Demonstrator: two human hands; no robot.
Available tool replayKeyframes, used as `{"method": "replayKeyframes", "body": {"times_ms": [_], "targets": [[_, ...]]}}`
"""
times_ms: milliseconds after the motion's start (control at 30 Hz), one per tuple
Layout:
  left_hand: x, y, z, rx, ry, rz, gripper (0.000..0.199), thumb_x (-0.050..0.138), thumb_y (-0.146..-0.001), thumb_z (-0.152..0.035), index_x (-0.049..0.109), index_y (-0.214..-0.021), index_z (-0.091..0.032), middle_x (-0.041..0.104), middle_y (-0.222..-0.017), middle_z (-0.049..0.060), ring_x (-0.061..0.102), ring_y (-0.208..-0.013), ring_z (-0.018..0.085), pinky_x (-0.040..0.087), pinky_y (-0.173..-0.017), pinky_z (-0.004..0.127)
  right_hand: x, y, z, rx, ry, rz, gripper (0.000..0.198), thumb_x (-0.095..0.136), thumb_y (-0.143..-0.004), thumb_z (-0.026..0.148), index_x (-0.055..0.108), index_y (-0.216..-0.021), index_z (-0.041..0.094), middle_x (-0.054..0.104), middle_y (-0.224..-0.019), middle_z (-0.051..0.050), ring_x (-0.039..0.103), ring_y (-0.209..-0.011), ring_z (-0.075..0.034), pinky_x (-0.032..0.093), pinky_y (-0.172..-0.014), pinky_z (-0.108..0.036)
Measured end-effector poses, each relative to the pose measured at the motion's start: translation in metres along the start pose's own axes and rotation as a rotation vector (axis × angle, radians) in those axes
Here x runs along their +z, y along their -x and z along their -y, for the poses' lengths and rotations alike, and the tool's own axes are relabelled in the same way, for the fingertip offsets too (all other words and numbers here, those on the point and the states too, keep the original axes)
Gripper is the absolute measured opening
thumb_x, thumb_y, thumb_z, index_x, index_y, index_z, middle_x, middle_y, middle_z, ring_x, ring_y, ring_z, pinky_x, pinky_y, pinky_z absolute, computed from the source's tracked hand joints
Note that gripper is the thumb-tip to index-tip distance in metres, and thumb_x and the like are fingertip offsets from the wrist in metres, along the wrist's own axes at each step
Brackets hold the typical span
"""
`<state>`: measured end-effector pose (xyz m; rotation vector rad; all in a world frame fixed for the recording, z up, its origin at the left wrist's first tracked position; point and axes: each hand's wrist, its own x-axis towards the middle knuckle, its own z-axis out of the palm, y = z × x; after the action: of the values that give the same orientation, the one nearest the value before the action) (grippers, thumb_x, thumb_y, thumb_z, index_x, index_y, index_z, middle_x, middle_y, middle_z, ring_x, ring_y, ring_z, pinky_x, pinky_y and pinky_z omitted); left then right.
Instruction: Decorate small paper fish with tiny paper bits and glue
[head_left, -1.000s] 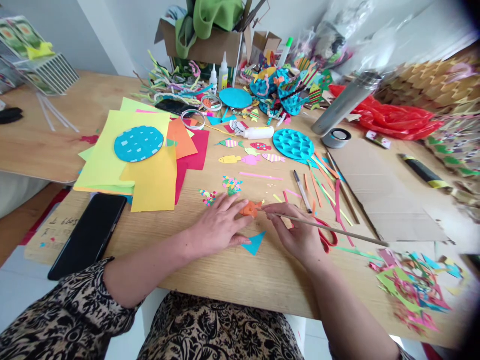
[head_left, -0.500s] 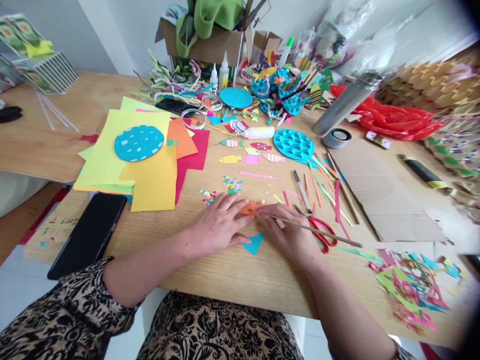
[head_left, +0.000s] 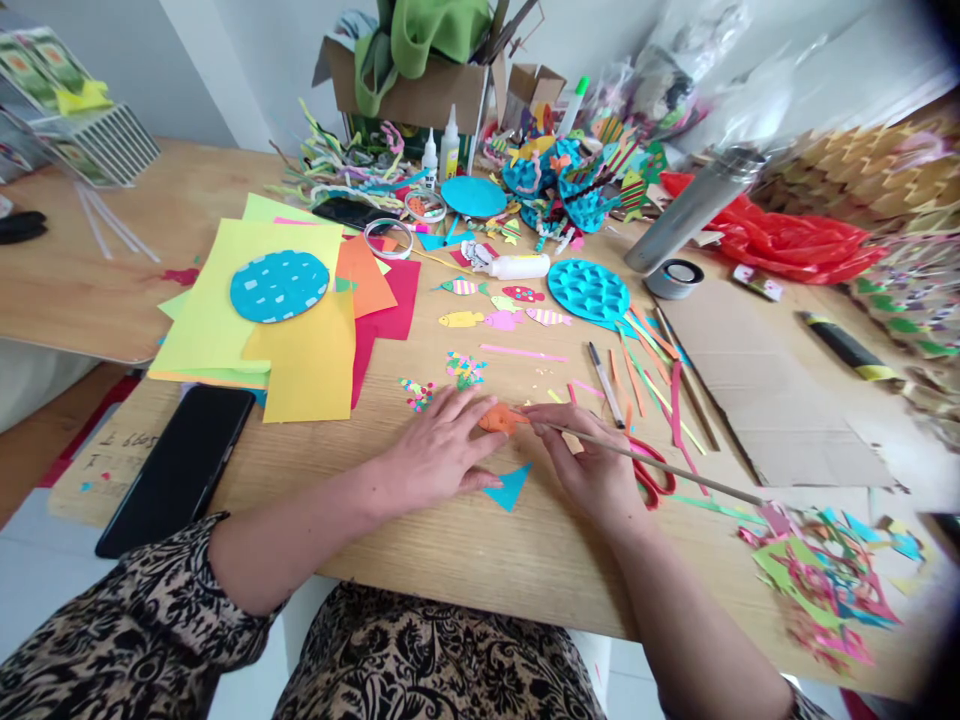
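An orange paper fish [head_left: 496, 418] lies on the wooden table between my hands. My left hand [head_left: 439, 445] rests flat with its fingers spread, fingertips touching the fish's left side. My right hand [head_left: 589, 465] pinches a thin wooden stick [head_left: 675, 463] that slants down to the right; its left end is by the fish's tail. A blue paper scrap [head_left: 511, 488] sits beside my left thumb. Red-handled scissors [head_left: 651, 478] lie partly hidden behind my right hand. Several decorated paper fish [head_left: 502, 319] are grouped further back, near small piles of colored paper dots [head_left: 417, 393].
Colored paper sheets [head_left: 309, 370] and a black phone [head_left: 176, 470] are at left. Paper strips [head_left: 652, 370], a pen [head_left: 605, 383] and cardboard [head_left: 765, 385] lie at right, with scraps [head_left: 825, 570] nearer me. A blue textured disc [head_left: 589, 289] and a steel flask [head_left: 694, 210] are further back.
My right hand and the stick have shifted slightly right, the stick's left end sliding toward the fish's tail. More of the orange fish shows. My left hand stays in place.
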<state>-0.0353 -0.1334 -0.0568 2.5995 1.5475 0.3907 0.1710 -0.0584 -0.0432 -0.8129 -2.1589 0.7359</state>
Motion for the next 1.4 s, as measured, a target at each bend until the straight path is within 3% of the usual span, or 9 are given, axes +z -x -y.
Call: {"method": "replayKeyframes", "body": {"times_ms": [100,333,500,700,1400], "targets": [[-0.0013,-0.0006,-0.0003,0.0,0.001,-0.009,0.053,0.05,-0.089,-0.058,0.055,-0.129,-0.024,0.033,-0.152,0.012,0.022,-0.142,0.033,0.022,-0.114,0.056,0.0011,0.0004,-0.002,-0.006,0.013,0.0,0.018,0.055,-0.091,0.017,0.067,-0.102,0.026,0.073,-0.098,-0.005,0.069,-0.092,-0.02,0.056,-0.084,-0.038],[-0.001,-0.0016,0.0001,0.003,-0.012,0.016,0.056,0.047,-0.09,-0.06,0.052,-0.134,-0.024,0.043,-0.144,0.01,0.026,-0.14,0.034,0.021,-0.115,0.056,0.0048,0.0001,-0.0062,-0.04,0.037,0.069,0.02,0.054,-0.091,0.014,0.066,-0.103,0.025,0.073,-0.1,-0.005,0.068,-0.095,-0.019,0.056,-0.083,-0.037],[0.0003,-0.0006,0.0001,-0.004,-0.024,0.021,0.055,0.044,-0.091,-0.06,0.053,-0.133,-0.025,0.044,-0.144,0.01,0.026,-0.14,0.035,0.02,-0.115,0.056,0.0033,0.0016,-0.0046,0.007,0.011,-0.017,0.018,0.056,-0.09,0.015,0.065,-0.101,0.025,0.072,-0.099,-0.005,0.068,-0.094,-0.019,0.054,-0.085,-0.037],[0.0005,-0.0001,-0.0001,-0.004,-0.029,0.022,0.057,0.043,-0.091,-0.061,0.053,-0.133,-0.025,0.045,-0.143,0.011,0.027,-0.139,0.034,0.02,-0.115,0.056,0.0019,0.0041,-0.0047,0.036,0.032,-0.011,0.015,0.058,-0.088,0.018,0.066,-0.099,0.024,0.072,-0.093,-0.004,0.066,-0.078,-0.017,0.054,-0.07,-0.032],[-0.0013,-0.0008,-0.0016,0.002,-0.049,0.023,0.058,0.042,-0.091,-0.061,0.053,-0.133,-0.023,0.045,-0.143,0.011,0.028,-0.139,0.034,0.02,-0.115,0.057,-0.0001,0.004,-0.0032,-0.034,0.081,0.068,0.015,0.056,-0.087,0.013,0.062,-0.096,0.022,0.069,-0.087,-0.003,0.065,-0.077,-0.016,0.052,-0.063,-0.028]]}}
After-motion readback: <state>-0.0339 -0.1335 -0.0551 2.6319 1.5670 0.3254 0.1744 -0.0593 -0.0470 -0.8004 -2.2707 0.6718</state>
